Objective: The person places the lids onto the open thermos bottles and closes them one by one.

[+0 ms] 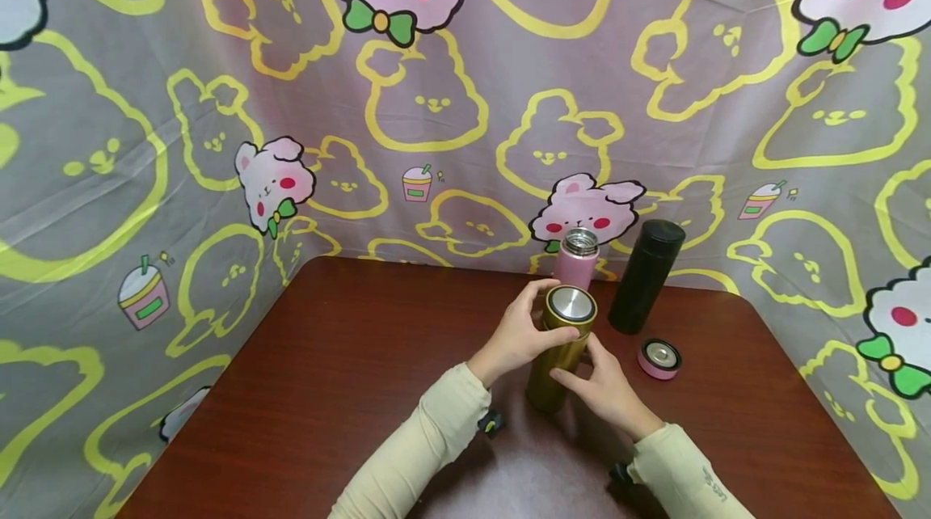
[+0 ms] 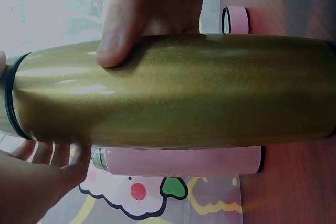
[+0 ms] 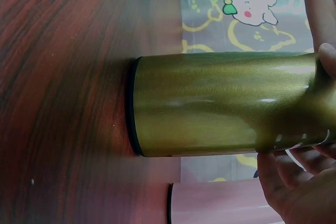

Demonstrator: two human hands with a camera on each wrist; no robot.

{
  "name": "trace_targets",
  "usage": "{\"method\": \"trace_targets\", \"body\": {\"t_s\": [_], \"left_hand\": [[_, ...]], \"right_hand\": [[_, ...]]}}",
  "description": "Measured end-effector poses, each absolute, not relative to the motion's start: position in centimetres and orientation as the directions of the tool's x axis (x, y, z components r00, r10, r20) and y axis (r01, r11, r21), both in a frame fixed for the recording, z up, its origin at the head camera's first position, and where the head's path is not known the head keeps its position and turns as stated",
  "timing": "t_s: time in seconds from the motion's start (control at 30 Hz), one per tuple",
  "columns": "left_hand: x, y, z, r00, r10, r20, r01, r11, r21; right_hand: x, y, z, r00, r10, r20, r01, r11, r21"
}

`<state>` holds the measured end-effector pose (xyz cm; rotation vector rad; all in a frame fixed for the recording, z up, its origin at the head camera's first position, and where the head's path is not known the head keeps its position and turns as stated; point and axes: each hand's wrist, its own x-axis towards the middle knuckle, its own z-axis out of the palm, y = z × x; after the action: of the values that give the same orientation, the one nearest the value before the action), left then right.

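A gold thermos flask (image 1: 554,377) with a steel-topped lid (image 1: 570,305) is upright between both hands. My left hand (image 1: 520,337) grips the lid, with the thumb across its near side and the fingers round the far side. Lower down, the right hand (image 1: 609,390) holds the flask's body; its thumb (image 2: 113,45) presses on the gold surface in the left wrist view. A black ring (image 2: 16,98) shows at the joint between lid and body. In the right wrist view the flask's dark base (image 3: 134,106) is at the tabletop; whether it touches, I cannot tell.
Just behind the gold flask stands a pink flask (image 1: 578,264) with its metal mouth uncovered. A black flask (image 1: 646,276) stands to its right. On the brown table (image 1: 327,390) lies a pink lid (image 1: 660,359), right of the hands. Patterned cloth (image 1: 436,99) hangs around the table.
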<state>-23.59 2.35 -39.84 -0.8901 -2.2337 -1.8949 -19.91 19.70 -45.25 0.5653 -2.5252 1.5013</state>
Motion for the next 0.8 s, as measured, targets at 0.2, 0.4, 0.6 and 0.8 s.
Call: {"method": "trace_targets", "body": {"t_s": [0.2,0.4,0.6,0.8], "left_hand": [[-23.7,2.1,-40.1,-0.816,0.413,0.403,0.452,0.023,0.892],[-24.0,1.9,-40.2,-0.794,0.443,0.417,0.462,-0.006,0.887],[-24.1,1.6,-40.3,-0.766,0.483,0.425,0.473,-0.026,0.881],[-24.3,1.5,-40.6,-0.739,0.496,0.456,0.499,-0.053,0.865]], "right_hand": [[-20.7,20.2,-46.8,-0.92,-0.233,0.316,-0.388,0.417,-0.822],[-20.7,20.1,-46.7,-0.924,-0.225,0.309,-0.378,0.414,-0.828],[-19.1,19.2,-43.9,-0.925,-0.23,0.303,-0.376,0.433,-0.819],[-18.7,19.1,-43.2,-0.927,-0.23,0.297,-0.371,0.43,-0.823]]}}
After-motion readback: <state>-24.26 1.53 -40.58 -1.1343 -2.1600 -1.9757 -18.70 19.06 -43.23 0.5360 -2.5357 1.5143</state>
